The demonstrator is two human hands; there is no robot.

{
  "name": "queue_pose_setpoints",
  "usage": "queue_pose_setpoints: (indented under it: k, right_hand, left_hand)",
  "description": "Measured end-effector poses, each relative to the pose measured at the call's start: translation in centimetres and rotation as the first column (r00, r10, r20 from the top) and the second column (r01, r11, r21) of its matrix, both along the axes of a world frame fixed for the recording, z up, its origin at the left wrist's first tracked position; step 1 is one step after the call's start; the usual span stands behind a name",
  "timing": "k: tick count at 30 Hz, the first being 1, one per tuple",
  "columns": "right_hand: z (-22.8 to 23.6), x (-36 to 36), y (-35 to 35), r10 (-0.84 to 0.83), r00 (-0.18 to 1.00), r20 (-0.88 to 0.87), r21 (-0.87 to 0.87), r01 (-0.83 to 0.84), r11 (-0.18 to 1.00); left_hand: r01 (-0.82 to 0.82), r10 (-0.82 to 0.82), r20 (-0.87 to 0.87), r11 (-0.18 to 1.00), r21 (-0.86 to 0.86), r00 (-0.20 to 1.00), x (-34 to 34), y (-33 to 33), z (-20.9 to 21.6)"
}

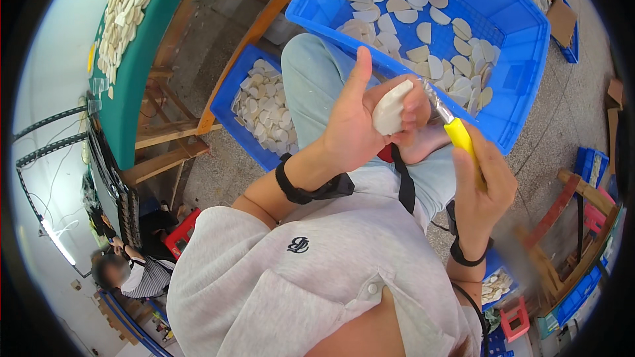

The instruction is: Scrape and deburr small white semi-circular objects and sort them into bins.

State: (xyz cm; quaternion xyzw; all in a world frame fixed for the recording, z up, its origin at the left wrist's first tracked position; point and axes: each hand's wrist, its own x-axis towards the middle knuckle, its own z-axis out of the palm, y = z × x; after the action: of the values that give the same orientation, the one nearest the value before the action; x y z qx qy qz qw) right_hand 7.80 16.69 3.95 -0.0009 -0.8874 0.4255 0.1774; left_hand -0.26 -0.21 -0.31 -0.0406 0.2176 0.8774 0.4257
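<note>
In my left hand is a white piece, roughly half-round and rather thick. My fingers curl behind it while the thumb sticks up, off the piece. My right hand is wrapped round the yellow handle of a narrow metal-bladed tool, whose exact kind I cannot make out. Its shiny blade points up and left, just right of the piece, and looks apart from it. Beyond both hands stands a large blue crate with many loose half-round pale pieces on its bottom.
Left of my leg, a smaller blue crate holds a heap of pale pieces. A green-topped table at the far left carries more of them. Wooden framing stands beneath it. Another person is at the lower left, and a red stool at the lower right.
</note>
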Motion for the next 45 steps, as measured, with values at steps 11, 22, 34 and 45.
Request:
queue_pose_setpoints:
  k: [11,22,34,45]
  right_hand:
    - [-0.1,0.0,-0.2,0.053,0.997,0.062,0.045,-0.056,0.997]
    - [0.0,0.2,0.1,0.079,0.995,0.058,0.125,-0.085,0.989]
    - [0.0,0.3,0.3,0.104,0.993,0.047,0.182,-0.111,0.977]
    - [-1.1,0.0,0.1,-0.099,0.992,-0.078,0.198,0.113,0.974]
  left_hand:
    - [0.032,-0.042,-0.228,0.998,-0.05,0.973,0.0,-0.1,-0.5]
    - [-0.247,-0.133,-0.624,0.839,-0.484,0.77,1.1,0.5,1.6]
    - [-0.392,-0.208,-0.773,0.766,-0.509,0.599,1.0,0.2,0.6]
    - [-0.157,-0.006,-0.483,0.942,-0.296,0.876,0.2,0.1,0.2]
